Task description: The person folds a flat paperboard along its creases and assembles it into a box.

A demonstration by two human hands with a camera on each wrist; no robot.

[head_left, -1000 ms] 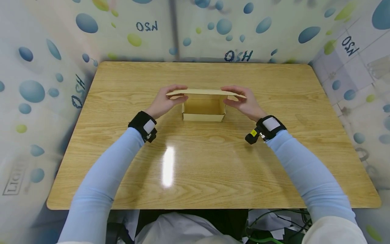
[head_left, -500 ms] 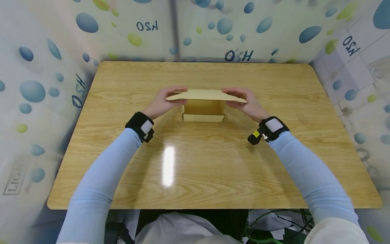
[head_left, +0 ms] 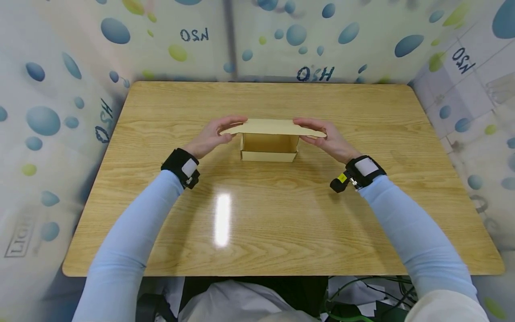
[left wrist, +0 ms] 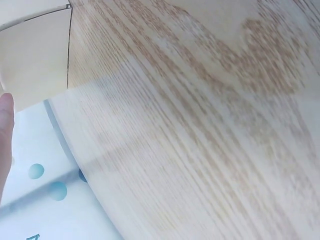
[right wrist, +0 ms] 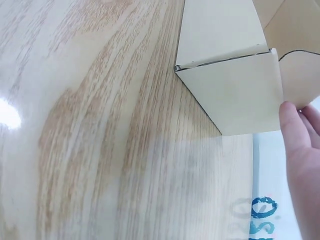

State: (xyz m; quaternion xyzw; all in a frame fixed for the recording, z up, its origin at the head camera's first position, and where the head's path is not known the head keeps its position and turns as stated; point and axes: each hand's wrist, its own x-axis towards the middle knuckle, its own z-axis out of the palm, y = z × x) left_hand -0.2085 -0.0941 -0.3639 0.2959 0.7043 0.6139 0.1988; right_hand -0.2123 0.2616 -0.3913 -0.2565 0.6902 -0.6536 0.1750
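Note:
A small tan cardboard box [head_left: 268,156] stands at the middle of the table, its front open toward me. Its hinged lid [head_left: 270,126] slopes forward over the opening, with a flap sticking out at each side. My left hand [head_left: 210,137] pinches the left flap, fingers above and thumb at the lower edge. On the other side my right hand [head_left: 329,141] holds the right flap in the same way. In the right wrist view the thumb [right wrist: 290,120] lies right by the box's side wall [right wrist: 235,95]. Only a fingertip [left wrist: 6,112] shows in the left wrist view, beside the box wall [left wrist: 37,55].
The wooden table [head_left: 273,214] extends around the box, with a bright light reflection left of centre. Patterned curtains [head_left: 295,36] hang behind and at both sides. Cables [head_left: 370,281] lie below the front edge at the right.
The lid has tilted forward and down, showing more of its top face. Both wrists have shifted slightly outward and toward me. The box body has stayed in place.

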